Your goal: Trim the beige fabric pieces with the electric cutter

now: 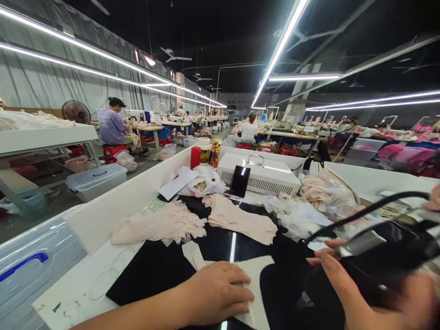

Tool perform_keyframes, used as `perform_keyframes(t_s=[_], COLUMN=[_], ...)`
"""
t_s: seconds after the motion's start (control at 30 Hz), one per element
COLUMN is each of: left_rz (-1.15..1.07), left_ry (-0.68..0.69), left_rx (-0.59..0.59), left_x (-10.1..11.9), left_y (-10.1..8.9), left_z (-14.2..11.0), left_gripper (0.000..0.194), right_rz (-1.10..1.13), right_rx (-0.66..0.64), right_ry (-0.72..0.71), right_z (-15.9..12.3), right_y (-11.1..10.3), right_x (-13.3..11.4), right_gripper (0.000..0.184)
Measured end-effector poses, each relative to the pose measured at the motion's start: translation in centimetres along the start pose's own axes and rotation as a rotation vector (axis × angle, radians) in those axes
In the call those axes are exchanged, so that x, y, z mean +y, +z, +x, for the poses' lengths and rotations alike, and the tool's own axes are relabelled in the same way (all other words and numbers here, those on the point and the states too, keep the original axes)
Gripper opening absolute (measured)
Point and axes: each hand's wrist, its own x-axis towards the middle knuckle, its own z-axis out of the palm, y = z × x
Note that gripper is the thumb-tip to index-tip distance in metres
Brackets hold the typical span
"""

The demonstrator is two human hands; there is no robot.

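Note:
My left hand (223, 293) lies palm down, fingers stretched out, on a pale cream cut piece (257, 270) on the shiny black work surface (220, 250). At the lower right, my right hand (347, 284) grips a bulky black object (388, 256) with a shiny silver part and a curved black strap or hose; motion blurs its shape. Fingers of a hand (436, 199) show at the right edge; whose they are I cannot tell. Beyond my left hand lie a fanned stack of beige fabric pieces (161, 224) and a second stack (240, 217).
A phone (239, 181) leans against a white metal box (257, 172). Bottles (215, 153) and a red container (195, 157) stand by the white side wall (137, 197). Bagged fabric (326, 192) lies at right. Lidded plastic bins (99, 181) stand left; people sit at sewing machines beyond.

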Motion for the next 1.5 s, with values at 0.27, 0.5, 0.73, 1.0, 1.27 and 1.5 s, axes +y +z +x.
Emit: perform_keyframes(t_s=[0.27, 0.5, 0.73, 1.0, 1.27, 1.5], left_rz=[-0.102, 0.008, 0.144, 0.211, -0.133, -0.225], left_ry=[0.015, 0.114, 0.210, 0.190, -0.057, -0.122], left_rx=[0.074, 0.009, -0.029, -0.021, -0.035, -0.046], left_x=[0.3, 2.3, 3.6, 4.6, 4.3, 4.1], left_y=[-1.9, -1.9, -1.8, -1.2, -1.2, -1.0], left_z=[-0.2, 0.6, 1.9, 2.0, 2.4, 2.4], left_gripper=[0.025, 0.015, 0.015, 0.021, 0.010, 0.010], right_rz=[0.286, 0.489, 0.533, 0.542, 0.531, 0.523], right_rx=[-0.202, -0.346, -0.349, -0.365, -0.351, -0.335], right_ry=[-0.017, -0.019, 0.013, 0.022, 0.020, 0.013], right_z=[-2.7, -4.8, -5.1, -5.3, -5.4, -5.4], right_y=[1.9, 1.2, 1.4, 1.4, 1.6, 1.9], right_x=[-5.6, -5.3, -5.6, -5.5, -5.7, -5.6], right_gripper=[0.054, 0.055, 0.055, 0.060, 0.059, 0.058])
